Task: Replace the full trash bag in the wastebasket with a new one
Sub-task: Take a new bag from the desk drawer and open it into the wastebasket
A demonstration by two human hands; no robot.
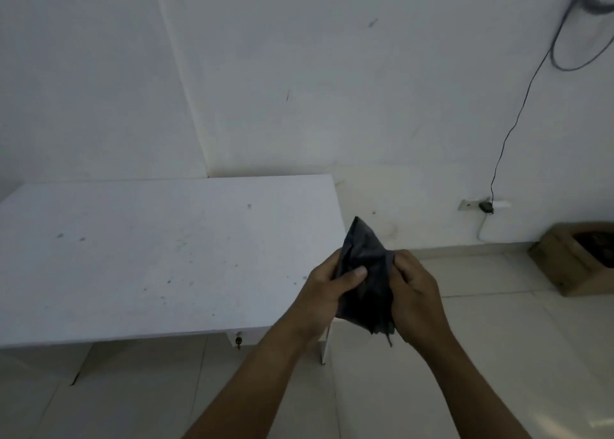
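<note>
A folded black trash bag [365, 272] is held up in front of me, just past the right end of a white table. My left hand [332, 289] grips its left edge, thumb pressed across the front. My right hand [417, 292] grips the right edge with curled fingers. The bag's top corner sticks up above both hands and a crumpled end hangs below them. At the far right stands a brown wastebasket [564, 266] on the floor, with dark contents showing inside; it is cut off by the frame edge.
The white table [149, 256] fills the left, pushed into a wall corner, with a small key under its front edge. A black cable [511, 123] runs down the wall to a plug [485, 206] in a low socket. Pale floor tiles lie below and to the right.
</note>
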